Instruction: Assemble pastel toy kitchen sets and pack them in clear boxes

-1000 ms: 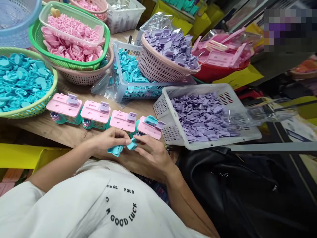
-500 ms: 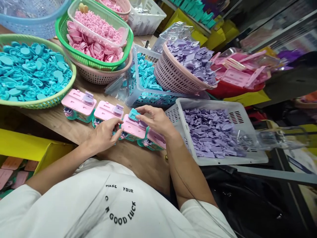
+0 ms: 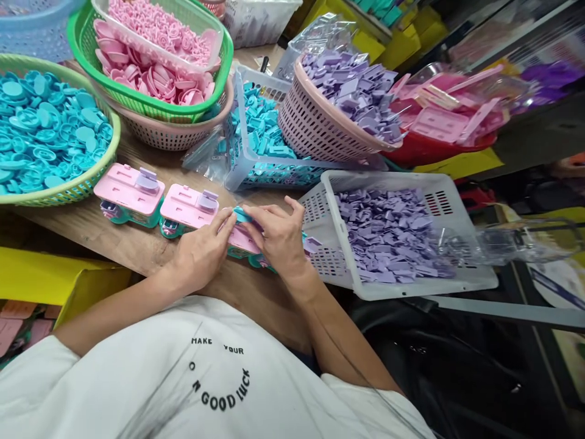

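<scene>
Several toy vehicles with pink tops and teal bases stand in a row on the wooden table. The leftmost vehicle (image 3: 129,188) and its neighbour (image 3: 188,206) each carry a small lilac piece (image 3: 147,179) on the roof. Over the third vehicle (image 3: 244,238), partly covered by my fingers, is a small teal plastic piece (image 3: 242,214). My right hand (image 3: 278,235) pinches this piece between thumb and fingers. With fingers pressed together, my left hand (image 3: 203,251) grips its left end. Behind my right hand, another vehicle is mostly hidden.
A white crate (image 3: 350,268) of lilac pieces stands at the right. Behind the row are a clear crate (image 3: 244,155) of teal pieces and a tilted pink basket (image 3: 311,125). Teal ovals fill a light-green basket (image 3: 98,177) at left; a green basket (image 3: 158,108) holds pink parts.
My left hand has moved up and right to the teal piece, fingers now meeting my right hand's. The piece looks tilted edge-on. The whole view has shifted slightly.
</scene>
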Demonstrator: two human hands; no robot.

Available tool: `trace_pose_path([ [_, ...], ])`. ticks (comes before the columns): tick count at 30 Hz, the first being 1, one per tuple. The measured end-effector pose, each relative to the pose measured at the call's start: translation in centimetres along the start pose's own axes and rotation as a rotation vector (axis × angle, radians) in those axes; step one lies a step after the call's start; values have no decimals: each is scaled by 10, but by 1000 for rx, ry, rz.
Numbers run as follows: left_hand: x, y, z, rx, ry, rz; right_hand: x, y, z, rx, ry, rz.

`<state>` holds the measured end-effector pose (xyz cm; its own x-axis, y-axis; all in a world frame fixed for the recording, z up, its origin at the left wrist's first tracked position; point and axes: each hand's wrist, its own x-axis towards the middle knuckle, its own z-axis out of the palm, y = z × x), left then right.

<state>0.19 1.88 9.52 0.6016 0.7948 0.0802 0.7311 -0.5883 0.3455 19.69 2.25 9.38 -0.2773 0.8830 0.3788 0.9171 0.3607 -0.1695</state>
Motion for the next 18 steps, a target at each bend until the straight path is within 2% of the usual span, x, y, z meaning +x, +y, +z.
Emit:
trace_pose_path([
  [2, 3, 5, -1, 54, -111, -11, -4, -1, 5, 11, 27, 31],
  [4, 5, 6, -2, 53, -167, -15, -6, 1, 8, 22, 43, 54],
  [5, 4, 6, -3, 19, -157, -19, -7, 2, 8, 28, 50, 56],
  [7, 1, 2, -4, -156, -54, -32, -7, 1, 4, 46, 72, 43],
  [10, -8, -8, -4, -752, 198, -147, -10, -16, -8, 150, 146, 6],
  [12, -13, -12, -5, -1269, 317, -352, -13, -36, -14, 295, 157, -66],
  [15, -19, -14, -8, -1896, 348, -690, -14, -66, -12, 469, 96, -237],
  [18, -27, -14, -14, -2215, 287, -865, -7, -80, -3, 587, 101, -261],
])
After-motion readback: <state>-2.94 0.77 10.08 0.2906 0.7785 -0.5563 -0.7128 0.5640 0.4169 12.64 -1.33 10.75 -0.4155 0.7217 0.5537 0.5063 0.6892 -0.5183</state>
